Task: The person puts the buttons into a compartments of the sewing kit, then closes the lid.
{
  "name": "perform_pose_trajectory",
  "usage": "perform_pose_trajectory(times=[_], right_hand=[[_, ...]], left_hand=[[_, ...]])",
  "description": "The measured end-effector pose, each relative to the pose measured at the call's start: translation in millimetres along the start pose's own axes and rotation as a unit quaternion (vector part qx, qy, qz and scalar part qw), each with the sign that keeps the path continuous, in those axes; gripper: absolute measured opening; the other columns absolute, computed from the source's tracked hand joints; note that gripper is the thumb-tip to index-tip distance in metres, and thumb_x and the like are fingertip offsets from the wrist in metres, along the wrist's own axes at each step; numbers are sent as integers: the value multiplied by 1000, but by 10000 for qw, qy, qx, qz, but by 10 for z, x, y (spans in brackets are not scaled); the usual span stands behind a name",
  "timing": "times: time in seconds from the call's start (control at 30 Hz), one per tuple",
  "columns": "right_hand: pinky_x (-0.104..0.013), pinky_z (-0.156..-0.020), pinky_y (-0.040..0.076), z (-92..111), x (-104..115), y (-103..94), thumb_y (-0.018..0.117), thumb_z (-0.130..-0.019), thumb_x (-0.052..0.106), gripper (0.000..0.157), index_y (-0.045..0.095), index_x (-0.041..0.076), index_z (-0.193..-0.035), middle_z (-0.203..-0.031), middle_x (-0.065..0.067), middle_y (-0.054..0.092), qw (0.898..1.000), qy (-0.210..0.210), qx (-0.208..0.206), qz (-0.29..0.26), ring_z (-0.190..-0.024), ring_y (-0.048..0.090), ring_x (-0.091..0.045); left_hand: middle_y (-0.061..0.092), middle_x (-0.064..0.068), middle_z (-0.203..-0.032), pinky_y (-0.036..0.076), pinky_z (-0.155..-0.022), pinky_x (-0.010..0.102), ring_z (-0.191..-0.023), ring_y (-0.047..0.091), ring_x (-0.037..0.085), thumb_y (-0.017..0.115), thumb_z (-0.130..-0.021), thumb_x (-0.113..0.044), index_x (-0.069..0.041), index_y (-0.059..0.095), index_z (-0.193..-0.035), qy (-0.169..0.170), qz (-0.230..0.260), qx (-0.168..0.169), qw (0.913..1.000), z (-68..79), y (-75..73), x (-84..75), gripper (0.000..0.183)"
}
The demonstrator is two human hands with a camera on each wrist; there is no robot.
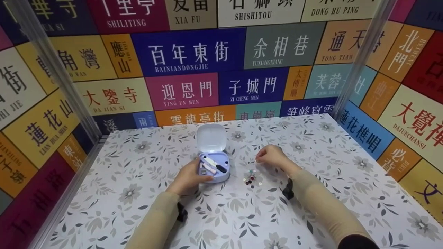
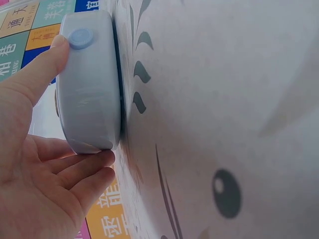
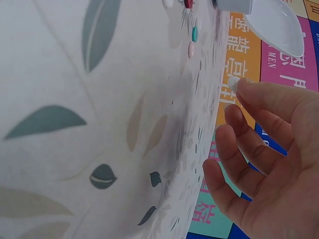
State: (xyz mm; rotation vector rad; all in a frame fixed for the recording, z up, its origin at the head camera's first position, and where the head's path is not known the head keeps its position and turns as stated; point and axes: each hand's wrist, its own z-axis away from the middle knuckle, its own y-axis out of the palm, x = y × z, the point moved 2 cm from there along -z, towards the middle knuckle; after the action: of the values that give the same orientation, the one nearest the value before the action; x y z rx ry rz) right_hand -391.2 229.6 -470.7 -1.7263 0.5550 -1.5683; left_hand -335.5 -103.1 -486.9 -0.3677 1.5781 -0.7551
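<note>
A lilac sewing box [image 1: 218, 178] stands on the table with its white lid [image 1: 211, 138] raised. Inside lie a white-and-black pen-like tool [image 1: 215, 163] and other small items too small to make out. My left hand [image 1: 188, 178] grips the box's left side, the thumb beside its round front catch [image 2: 80, 38] and the fingers round the far side. Right of the box lies a loose group of small buttons [image 1: 250, 182], white, teal, red and dark. Beyond them, my right hand [image 1: 275, 157] is above the table, pinching a small white button [image 3: 233, 83] between thumb and forefinger.
The table [image 1: 138, 211] has a grey leaf-and-flower cover. Walls with coloured place-name panels [image 1: 188, 52] enclose it at the back and both sides. A teal button [image 3: 195, 34] and a pink button [image 3: 191, 50] lie nearest the right hand.
</note>
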Motion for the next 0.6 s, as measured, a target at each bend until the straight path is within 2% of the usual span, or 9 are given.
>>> perform_pose_trajectory(times=[0.33, 0.5, 0.6], right_hand=[[-26, -59, 47, -32, 4, 31, 75, -78, 14, 8, 76, 8, -83, -77, 1, 69, 10000, 26, -6, -27, -65, 57, -13], [-26, -59, 47, -35, 24, 42, 75, -80, 14, 7, 75, 8, -84, -78, 0, 69, 9997, 177, 7, -195, -66, 57, -14], [-25, -58, 46, -40, 39, 52, 75, -80, 13, 7, 75, 8, -84, -77, 1, 69, 9998, 122, 20, -165, -64, 56, -13]], left_hand=[[45, 12, -146, 26, -114, 45, -134, 41, 30, 85, -70, -39, -7, 32, -151, 124, 48, -47, 9999, 1, -11, 5, 102], [41, 11, -149, 24, -115, 44, -136, 38, 28, 85, -70, -40, -7, 31, -151, 1, 57, -54, 10000, 3, -1, 10, 103], [42, 12, -149, 25, -114, 44, -135, 39, 29, 85, -70, -39, -6, 31, -151, 59, 37, -79, 9999, 7, -1, 1, 103]])
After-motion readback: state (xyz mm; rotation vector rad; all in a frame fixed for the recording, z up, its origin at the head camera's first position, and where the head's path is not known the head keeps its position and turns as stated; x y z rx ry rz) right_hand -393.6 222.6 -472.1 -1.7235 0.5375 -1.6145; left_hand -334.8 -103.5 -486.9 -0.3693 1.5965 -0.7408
